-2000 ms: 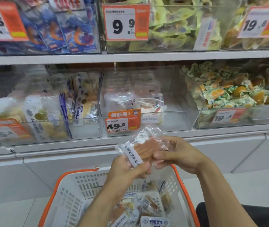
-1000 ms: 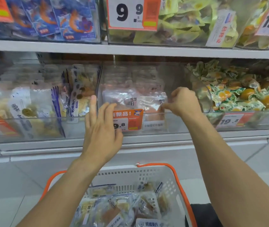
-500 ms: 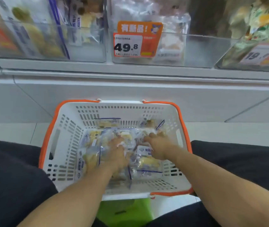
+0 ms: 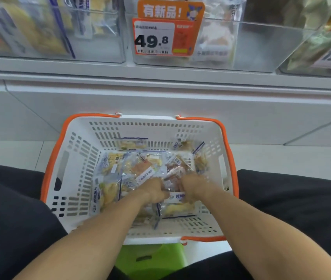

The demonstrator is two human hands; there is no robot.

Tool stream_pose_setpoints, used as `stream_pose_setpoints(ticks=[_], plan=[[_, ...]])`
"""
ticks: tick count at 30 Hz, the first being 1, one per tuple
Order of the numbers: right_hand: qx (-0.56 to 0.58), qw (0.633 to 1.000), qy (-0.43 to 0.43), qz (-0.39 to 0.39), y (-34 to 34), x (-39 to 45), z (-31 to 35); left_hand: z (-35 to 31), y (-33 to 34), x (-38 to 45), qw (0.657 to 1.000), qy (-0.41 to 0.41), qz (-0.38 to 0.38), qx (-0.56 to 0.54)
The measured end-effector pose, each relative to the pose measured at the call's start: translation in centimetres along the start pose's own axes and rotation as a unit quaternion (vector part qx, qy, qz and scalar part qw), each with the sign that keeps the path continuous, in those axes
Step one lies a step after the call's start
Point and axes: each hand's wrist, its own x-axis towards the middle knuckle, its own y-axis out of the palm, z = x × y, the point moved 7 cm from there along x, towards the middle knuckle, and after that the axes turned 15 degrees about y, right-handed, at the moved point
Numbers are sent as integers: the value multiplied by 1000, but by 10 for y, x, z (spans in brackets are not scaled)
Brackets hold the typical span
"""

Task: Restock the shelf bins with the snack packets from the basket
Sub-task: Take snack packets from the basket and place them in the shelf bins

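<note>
Both hands are down inside the white basket, which sits on the floor between the person's knees, directly below the shelf bins. A second ago the right hand was reaching into the middle bin, the one fronted by the orange 49.8 price tag, and the left hand hovered flat and empty before that bin; half a second ago both hands had already dropped to the basket. This marks one packet delivered and the start of a fresh pick. The left hand now lies on the heap of snack packets in the basket, with its fingers curled down into the wrappers just left of centre. The right hand lies just beside it, touching a packet with reddish-brown contents. Motion blur and the crumpled clear film hide the fingertips, so it cannot be told whether either hand has closed on a packet or is only sorting through the pile. Many packets remain in the basket, most of them pale yellow, and the middle bin shows bare space on its right side, so the restocking is judged to be well short of complete. The next action is judged to be a grasp on the reddish-brown packet, which appears to match the stock behind the price tag.
</note>
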Motion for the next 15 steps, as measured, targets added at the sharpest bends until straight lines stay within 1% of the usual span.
stream_pose_setpoints(ticks=[2,4,5,7,8,9,11,12,14,15], plan=[[44,997,-11,64,-2,-2,6,2,1,3,1000,-3,-13,-25],[127,985,-23,111,-18,-5,2,0,-5,6,996,8,-35,-80],[160,981,-27,110,-33,-8,-3,-1,-10,7,992,12,-50,-116],[239,968,-26,73,-66,-12,-18,-5,-27,6,977,28,-99,-187],[301,952,-19,59,-80,-15,-26,-7,-38,4,966,38,-130,-222],[377,925,-17,49,-91,-17,-34,-10,-49,2,951,46,-158,-262],[531,845,-44,35,-111,-24,-45,-19,-70,-3,911,68,-207,-352],[592,801,-64,54,-116,-28,-48,-25,-83,-6,891,82,-235,-379],[672,722,-93,134,-119,-34,-49,-30,-111,-17,859,89,-312,-396],[690,698,-101,163,-120,-37,-47,-30,-124,-23,842,86,-352,-400]])
